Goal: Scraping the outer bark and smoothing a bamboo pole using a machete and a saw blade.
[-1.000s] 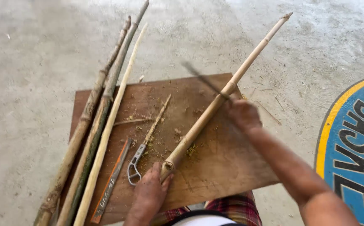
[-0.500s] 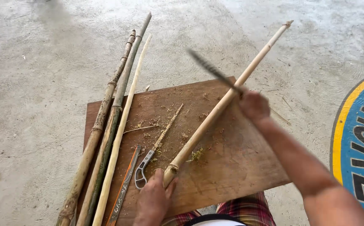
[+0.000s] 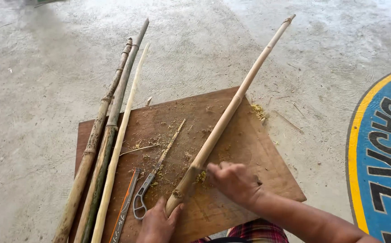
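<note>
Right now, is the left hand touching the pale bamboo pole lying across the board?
Touching. The head view shows the left hand gripping the near end of the pale bamboo pole, thumb against it.

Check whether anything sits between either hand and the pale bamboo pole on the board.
Nothing visible does. The left hand grips the pale bamboo pole at its near end, and the right hand rests directly against it just above. The scissors lie off to the left on the wooden board.

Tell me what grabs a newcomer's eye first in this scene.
The long pale bamboo pole running diagonally over the brown wooden board, its near end gripped by the left hand while the right hand presses against it. Left of it, three more bamboo poles lie side by side, with shavings scattered on the board.
</note>
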